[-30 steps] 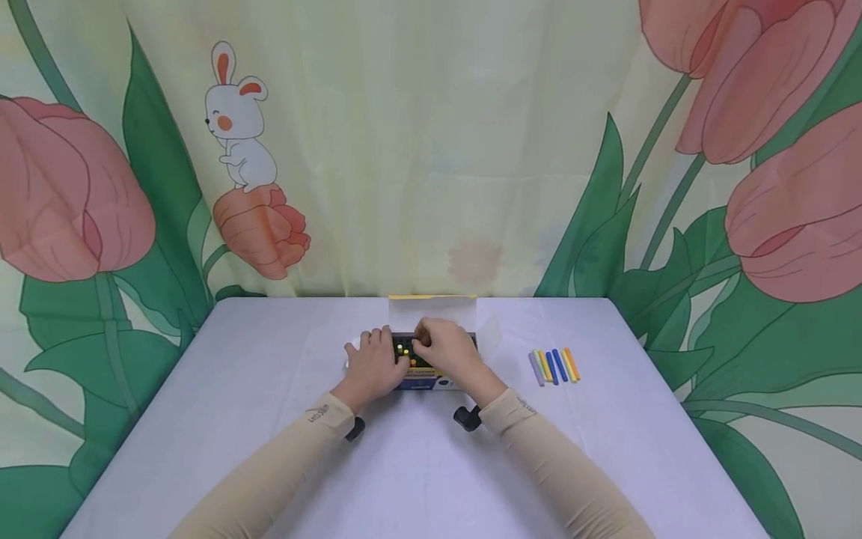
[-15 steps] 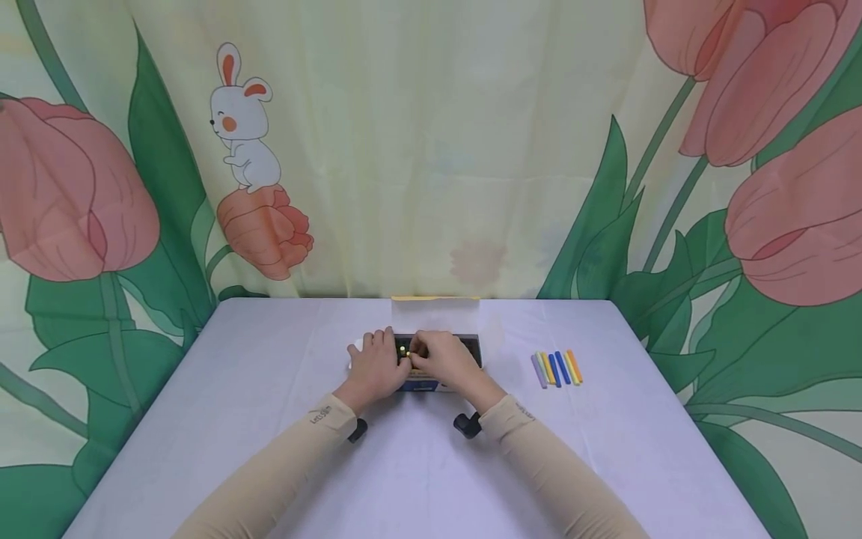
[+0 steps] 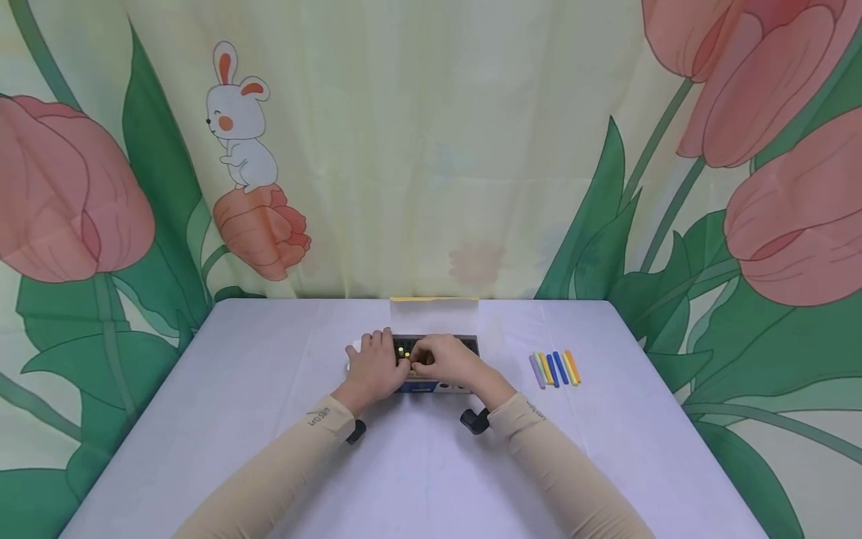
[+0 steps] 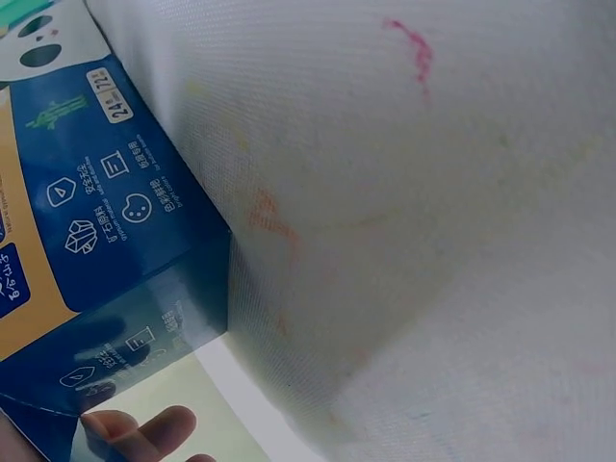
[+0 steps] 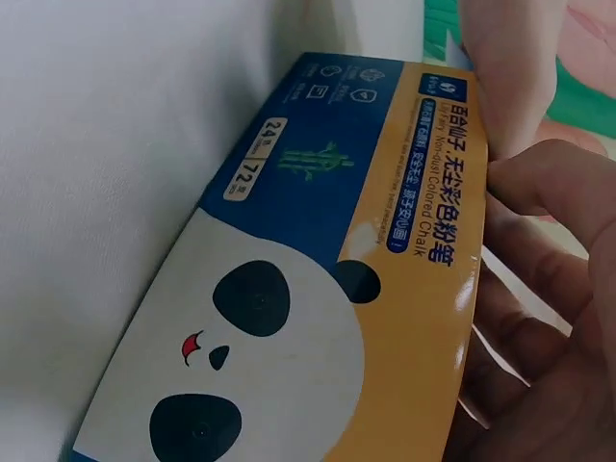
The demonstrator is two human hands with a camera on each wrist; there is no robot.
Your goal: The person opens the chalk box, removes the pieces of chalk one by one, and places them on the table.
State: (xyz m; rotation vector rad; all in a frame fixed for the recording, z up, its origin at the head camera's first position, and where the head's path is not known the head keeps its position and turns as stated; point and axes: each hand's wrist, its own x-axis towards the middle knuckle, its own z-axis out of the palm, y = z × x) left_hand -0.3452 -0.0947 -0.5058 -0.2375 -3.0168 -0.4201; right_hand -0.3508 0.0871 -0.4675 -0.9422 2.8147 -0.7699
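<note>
An open box of colored chalk, blue and yellow with a panda face, stands on the table in the head view. My left hand grips its left end, thumb toward the front. In the left wrist view, fingertips show beyond that end of the box. Curled fingers and thumb of my right hand meet over the box's opening; whatever lies between them is hidden. Yellowish tips of chalk sticks show inside the dark box. The right wrist view has the right hand along the box's upper edge.
Several chalk sticks in purple, yellow, blue and orange lie in a row to the right on the white tablecloth. The raised box lid stands behind the opening. A curtain with printed tulips hangs behind.
My right hand has come slightly down and toward the front edge of the box, its forearm shifting a little right. The left hand and the loose chalk stay put.
</note>
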